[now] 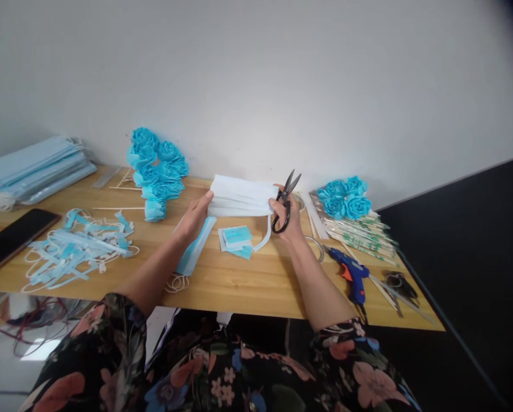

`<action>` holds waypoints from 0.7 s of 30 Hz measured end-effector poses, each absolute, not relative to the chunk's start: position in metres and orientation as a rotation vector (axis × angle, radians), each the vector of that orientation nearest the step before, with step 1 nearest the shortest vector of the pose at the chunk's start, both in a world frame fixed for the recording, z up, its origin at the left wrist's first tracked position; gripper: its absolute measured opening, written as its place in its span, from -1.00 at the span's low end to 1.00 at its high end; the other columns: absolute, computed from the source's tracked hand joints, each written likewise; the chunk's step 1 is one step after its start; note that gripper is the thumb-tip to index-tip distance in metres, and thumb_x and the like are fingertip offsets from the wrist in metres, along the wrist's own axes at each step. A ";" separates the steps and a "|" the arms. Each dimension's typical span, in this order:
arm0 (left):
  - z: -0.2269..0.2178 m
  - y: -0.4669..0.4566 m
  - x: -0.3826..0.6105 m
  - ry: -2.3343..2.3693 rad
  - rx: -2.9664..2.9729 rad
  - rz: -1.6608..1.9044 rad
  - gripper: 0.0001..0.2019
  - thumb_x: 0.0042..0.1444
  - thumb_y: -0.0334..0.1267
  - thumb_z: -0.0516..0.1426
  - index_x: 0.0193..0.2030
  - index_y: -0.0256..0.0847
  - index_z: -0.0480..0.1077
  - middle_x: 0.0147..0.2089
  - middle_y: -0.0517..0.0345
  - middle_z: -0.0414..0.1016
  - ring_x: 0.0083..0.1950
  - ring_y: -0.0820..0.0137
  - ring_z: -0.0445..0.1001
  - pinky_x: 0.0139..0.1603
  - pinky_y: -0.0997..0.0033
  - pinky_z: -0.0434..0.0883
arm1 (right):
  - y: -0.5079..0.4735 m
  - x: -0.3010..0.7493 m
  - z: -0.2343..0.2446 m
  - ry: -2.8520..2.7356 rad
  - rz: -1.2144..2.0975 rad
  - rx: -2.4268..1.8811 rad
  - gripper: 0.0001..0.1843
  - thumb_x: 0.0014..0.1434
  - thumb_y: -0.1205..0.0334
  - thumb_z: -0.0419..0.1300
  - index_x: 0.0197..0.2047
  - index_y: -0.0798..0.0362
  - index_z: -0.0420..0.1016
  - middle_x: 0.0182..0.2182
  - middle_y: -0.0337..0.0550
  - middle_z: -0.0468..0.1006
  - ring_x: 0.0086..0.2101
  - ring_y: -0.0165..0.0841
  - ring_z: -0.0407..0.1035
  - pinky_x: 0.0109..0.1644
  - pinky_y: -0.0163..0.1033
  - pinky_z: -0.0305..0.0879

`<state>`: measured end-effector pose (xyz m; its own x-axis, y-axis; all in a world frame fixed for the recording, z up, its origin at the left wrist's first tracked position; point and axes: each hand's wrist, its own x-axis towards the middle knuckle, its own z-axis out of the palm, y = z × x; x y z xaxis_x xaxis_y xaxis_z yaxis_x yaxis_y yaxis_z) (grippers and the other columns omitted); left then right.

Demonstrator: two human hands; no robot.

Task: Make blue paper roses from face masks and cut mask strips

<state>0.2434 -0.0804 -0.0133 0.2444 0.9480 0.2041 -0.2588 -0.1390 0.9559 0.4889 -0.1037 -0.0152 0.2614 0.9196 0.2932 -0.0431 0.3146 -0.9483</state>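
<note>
A pale face mask (241, 195) is stretched level above the table, its white side toward me. My left hand (196, 214) pinches its left end. My right hand (288, 214) grips black-handled scissors (287, 197) with the blades apart and pointing up and away, while its thumb presses the mask's right end. From that end a narrow strip (264, 234) dangles. Small blue cut pieces (236, 240) lie on the table beneath. Another blue mask (196, 246) with ear loops lies flat, partly hidden by my left forearm.
Left on the wooden table (248, 280) are stacked masks (37, 166), a phone (16, 237), and a pile of trimmings with ear loops (78, 249). Blue fabric roses (157, 166) stand at the back. On the right are more roses (344, 197), wrapped sticks (363, 234) and a blue glue gun (354, 274).
</note>
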 end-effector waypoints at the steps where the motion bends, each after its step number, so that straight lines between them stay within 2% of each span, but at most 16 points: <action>1: -0.014 -0.080 0.244 0.749 1.242 1.252 -0.43 0.20 0.28 0.13 -0.10 -0.25 0.59 -0.14 -0.04 0.67 -0.02 0.14 0.60 -0.07 0.25 0.52 | -0.105 0.488 -0.015 -1.114 0.840 -1.038 -0.47 -0.02 0.06 0.34 0.05 -0.08 0.49 -0.37 -0.32 0.37 -0.38 -0.42 0.28 -0.30 -0.29 0.21; 3: -0.015 -0.080 0.244 0.775 1.213 1.276 -0.42 0.16 0.30 0.16 -0.09 -0.25 0.60 -0.10 -0.05 0.67 0.09 0.08 0.58 0.06 0.19 0.51 | -0.107 0.486 -0.013 -1.139 0.855 -1.052 -0.47 -0.03 0.07 0.35 0.04 -0.07 0.49 -0.38 -0.32 0.38 -0.38 -0.41 0.27 -0.28 -0.28 0.22; 5: -0.014 -0.079 0.243 0.815 1.203 1.273 -0.43 0.12 0.29 0.22 -0.14 -0.26 0.61 -0.12 -0.07 0.67 0.10 0.06 0.57 0.08 0.17 0.51 | -0.110 0.483 -0.011 -1.148 0.878 -1.056 -0.48 -0.04 0.07 0.36 0.03 -0.08 0.49 -0.37 -0.31 0.40 -0.38 -0.41 0.28 -0.27 -0.27 0.23; 9: -0.016 -0.077 0.241 0.895 1.161 1.232 -0.48 0.03 0.24 0.31 -0.23 -0.26 0.60 -0.27 0.00 0.66 -0.13 0.15 0.62 -0.10 0.24 0.53 | -0.111 0.481 -0.009 -1.144 0.887 -1.047 -0.50 -0.04 0.07 0.37 0.01 -0.09 0.51 -0.37 -0.31 0.40 -0.40 -0.43 0.27 -0.29 -0.29 0.24; 12: -0.016 -0.077 0.241 0.937 1.161 1.199 -0.50 -0.08 0.21 0.38 -0.30 -0.25 0.58 -0.36 0.10 0.62 -0.28 0.26 0.58 -0.22 0.33 0.49 | -0.110 0.482 -0.009 -1.123 0.884 -1.033 -0.51 -0.03 0.08 0.37 0.00 -0.08 0.51 -0.36 -0.32 0.40 -0.39 -0.45 0.28 -0.30 -0.30 0.24; 16: -0.012 -0.078 0.243 1.027 1.223 1.231 -0.48 -0.13 0.23 0.37 -0.35 -0.25 0.55 -0.43 0.14 0.56 -0.35 0.33 0.50 -0.30 0.40 0.41 | -0.108 0.483 -0.012 -1.073 0.904 -1.031 -0.51 -0.01 0.10 0.38 0.02 -0.05 0.49 -0.37 -0.34 0.40 -0.41 -0.47 0.32 -0.30 -0.30 0.29; 21: -0.009 -0.076 0.244 1.109 1.251 1.368 -0.49 -0.09 0.21 0.33 -0.29 -0.27 0.56 -0.37 0.14 0.56 -0.34 0.38 0.45 -0.32 0.45 0.36 | -0.108 0.481 -0.014 -1.055 1.062 -0.990 -0.39 0.04 -0.07 0.40 0.11 -0.03 0.43 -0.43 -0.38 0.39 -0.49 -0.45 0.40 -0.37 -0.27 0.32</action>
